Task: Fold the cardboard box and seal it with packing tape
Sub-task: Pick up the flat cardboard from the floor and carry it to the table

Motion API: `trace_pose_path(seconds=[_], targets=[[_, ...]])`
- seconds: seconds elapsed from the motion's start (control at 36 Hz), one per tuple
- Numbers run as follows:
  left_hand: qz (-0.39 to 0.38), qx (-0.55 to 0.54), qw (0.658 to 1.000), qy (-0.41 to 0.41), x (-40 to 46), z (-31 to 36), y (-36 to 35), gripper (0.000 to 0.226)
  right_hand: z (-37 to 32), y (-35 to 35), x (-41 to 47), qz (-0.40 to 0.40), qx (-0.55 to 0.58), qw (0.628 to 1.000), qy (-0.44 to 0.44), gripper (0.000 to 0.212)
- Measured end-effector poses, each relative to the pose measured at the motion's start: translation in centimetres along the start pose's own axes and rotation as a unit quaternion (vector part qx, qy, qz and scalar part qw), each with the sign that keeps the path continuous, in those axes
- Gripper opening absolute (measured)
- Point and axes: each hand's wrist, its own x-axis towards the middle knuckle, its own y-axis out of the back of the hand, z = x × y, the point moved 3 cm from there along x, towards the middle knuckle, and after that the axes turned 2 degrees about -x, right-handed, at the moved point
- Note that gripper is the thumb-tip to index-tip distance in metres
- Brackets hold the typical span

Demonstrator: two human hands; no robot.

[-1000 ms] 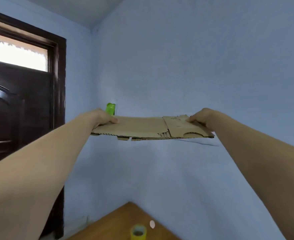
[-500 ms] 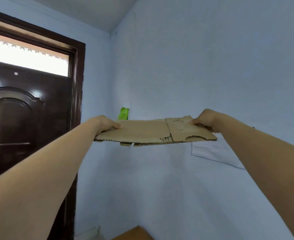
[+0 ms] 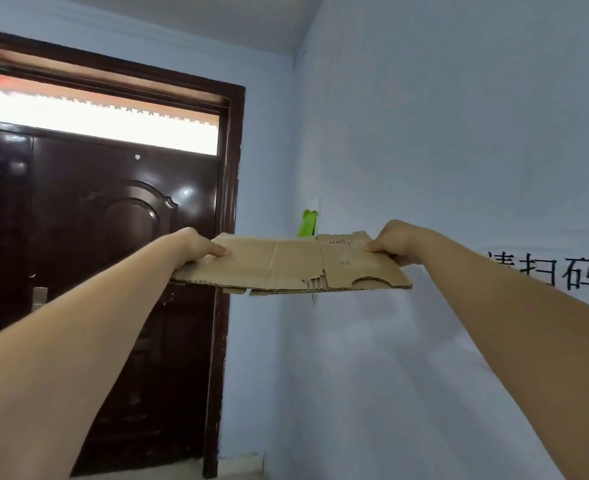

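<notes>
A flattened brown cardboard box (image 3: 286, 268) is held out flat in the air at arm's length, roughly level. My left hand (image 3: 201, 245) grips its left end, thumb on top. My right hand (image 3: 391, 240) grips its right end, thumb on top and fingers underneath. The box shows fold creases and a half-round cut-out along its near edge. No packing tape is in view.
A dark wooden door (image 3: 95, 237) with a bright transom window fills the left. Blue walls meet in a corner behind the box, where a green object (image 3: 307, 223) hangs. A white sheet with black characters (image 3: 556, 275) is on the right wall.
The view has swung left and up: the door now fills more of the frame, and the table with the tape roll has dropped out of sight. Both hands keep their grip on the box.
</notes>
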Motion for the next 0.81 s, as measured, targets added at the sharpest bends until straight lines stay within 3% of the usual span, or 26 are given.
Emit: trace_pose_path(seconds=[0.22, 0.53, 0.69, 0.81], targets=[[0.044, 0.033, 0.997, 0.057, 2.2, -1.2, -3.0, 0.084, 2.5, -1.2, 6.5, -0.047, 0.007, 0.998, 0.035, 0.025], [0.073, 0.053, 0.992, 0.091, 3.2, -4.9, -4.8, 0.080, 6.9, -8.3, 10.7, -0.107, 0.042, 0.992, 0.047, 0.021], [0.055, 0.061, 0.988, 0.134, 3.5, -11.6, -7.0, 0.081, 9.9, -14.6, 10.7, -0.146, 0.068, 0.987, 0.017, 0.021], [0.017, 0.049, 0.982, 0.180, 2.7, -18.3, -9.1, 0.078, 12.8, -20.0, 9.5, -0.184, 0.061, 0.981, -0.010, 0.033]])
